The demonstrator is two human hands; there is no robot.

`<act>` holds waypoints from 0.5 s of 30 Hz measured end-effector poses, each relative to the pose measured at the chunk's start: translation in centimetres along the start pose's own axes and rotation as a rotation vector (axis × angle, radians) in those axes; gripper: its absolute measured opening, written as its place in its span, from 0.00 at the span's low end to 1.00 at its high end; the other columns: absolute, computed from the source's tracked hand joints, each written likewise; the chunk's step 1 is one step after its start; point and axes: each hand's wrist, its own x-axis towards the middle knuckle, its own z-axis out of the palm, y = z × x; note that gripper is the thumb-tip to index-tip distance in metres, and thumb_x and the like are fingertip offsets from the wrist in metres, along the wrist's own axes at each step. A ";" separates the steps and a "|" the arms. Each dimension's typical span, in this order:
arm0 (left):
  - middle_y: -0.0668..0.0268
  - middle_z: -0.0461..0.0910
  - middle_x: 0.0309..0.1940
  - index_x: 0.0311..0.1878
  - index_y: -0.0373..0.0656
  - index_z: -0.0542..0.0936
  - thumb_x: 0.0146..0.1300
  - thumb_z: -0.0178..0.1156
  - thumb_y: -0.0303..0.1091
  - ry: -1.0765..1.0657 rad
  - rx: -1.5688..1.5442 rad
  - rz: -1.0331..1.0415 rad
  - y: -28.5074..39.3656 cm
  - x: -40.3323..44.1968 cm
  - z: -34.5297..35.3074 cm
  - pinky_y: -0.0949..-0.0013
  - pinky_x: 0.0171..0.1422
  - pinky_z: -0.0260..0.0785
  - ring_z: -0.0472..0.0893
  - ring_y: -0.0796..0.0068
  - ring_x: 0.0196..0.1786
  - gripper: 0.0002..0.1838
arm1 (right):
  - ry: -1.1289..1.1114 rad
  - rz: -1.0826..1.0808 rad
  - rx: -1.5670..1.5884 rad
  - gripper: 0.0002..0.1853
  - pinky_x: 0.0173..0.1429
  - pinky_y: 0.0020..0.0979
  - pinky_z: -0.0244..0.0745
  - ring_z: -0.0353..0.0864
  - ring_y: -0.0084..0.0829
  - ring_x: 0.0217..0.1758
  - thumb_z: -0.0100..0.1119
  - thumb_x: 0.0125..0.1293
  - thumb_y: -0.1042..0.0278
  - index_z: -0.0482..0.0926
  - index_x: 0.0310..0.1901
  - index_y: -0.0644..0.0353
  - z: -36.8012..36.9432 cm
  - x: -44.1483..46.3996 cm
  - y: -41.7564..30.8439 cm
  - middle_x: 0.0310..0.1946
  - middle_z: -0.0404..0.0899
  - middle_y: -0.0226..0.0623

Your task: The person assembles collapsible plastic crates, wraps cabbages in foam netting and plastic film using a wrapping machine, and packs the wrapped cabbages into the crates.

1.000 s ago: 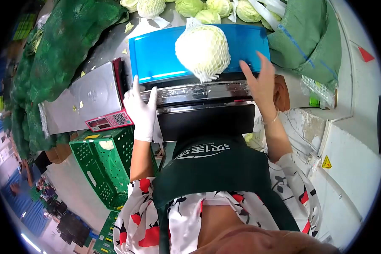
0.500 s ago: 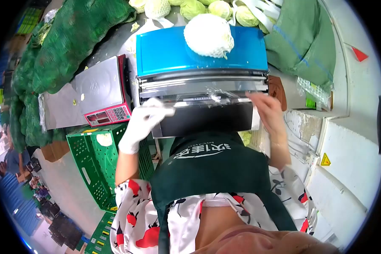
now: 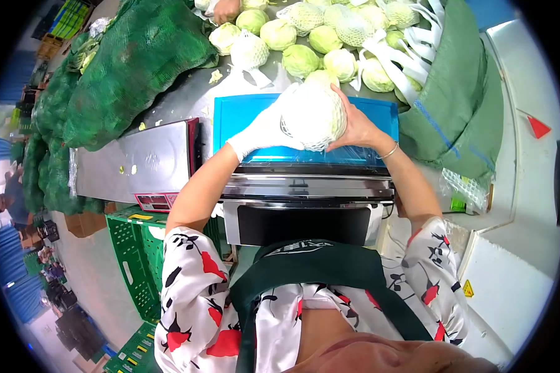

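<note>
A cabbage point(image 3: 314, 118) in a white foam net is between my two hands, over the blue top point(image 3: 370, 112) of a film wrapping machine. My left hand point(image 3: 270, 129), in a white glove, grips its left side. My bare right hand point(image 3: 358, 127) wraps its right side, with the thumb near the top. A strip of clear film shows along the blue top's near edge, below the hands. Nearer me are the machine's metal rollers point(image 3: 311, 186) and its black front plate point(image 3: 305, 225).
Several loose cabbages point(image 3: 300, 61) lie at the back, some in foam nets. Green mesh sacks point(image 3: 140, 68) and a scale point(image 3: 158, 155) are on the left, above a green crate point(image 3: 130, 261). A green woven bag point(image 3: 460, 93) stands right. Another person's hand point(image 3: 226, 10) shows at the top.
Both hands have moved from the clear film at the machine's front up to the netted cabbage and now hold it. The view has shifted, showing more cabbages and another person's hand.
</note>
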 end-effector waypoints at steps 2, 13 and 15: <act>0.54 0.64 0.72 0.78 0.39 0.54 0.40 0.84 0.43 0.030 -0.167 -0.036 -0.4 -0.2 0.0 0.61 0.78 0.57 0.65 0.63 0.74 0.65 | 0.015 0.091 0.004 0.71 0.76 0.41 0.59 0.66 0.48 0.73 0.86 0.36 0.47 0.48 0.76 0.67 0.4 -0.2 -0.3 0.69 0.66 0.53; 0.56 0.67 0.69 0.74 0.32 0.58 0.70 0.63 0.42 -0.097 -0.715 -0.491 7.5 -16.1 7.1 0.63 0.77 0.59 0.67 0.68 0.71 0.38 | -0.170 0.687 0.704 0.47 0.31 0.24 0.76 0.79 0.25 0.44 0.59 0.68 0.41 0.49 0.79 0.57 8.2 -15.2 -11.9 0.56 0.76 0.39; 0.53 0.65 0.71 0.75 0.32 0.54 0.71 0.62 0.45 -0.202 -0.708 -0.530 7.9 -20.2 9.4 0.62 0.79 0.56 0.64 0.66 0.74 0.41 | -0.115 0.679 0.812 0.47 0.32 0.24 0.77 0.80 0.25 0.45 0.60 0.68 0.40 0.51 0.78 0.58 10.9 -19.0 -13.6 0.59 0.75 0.40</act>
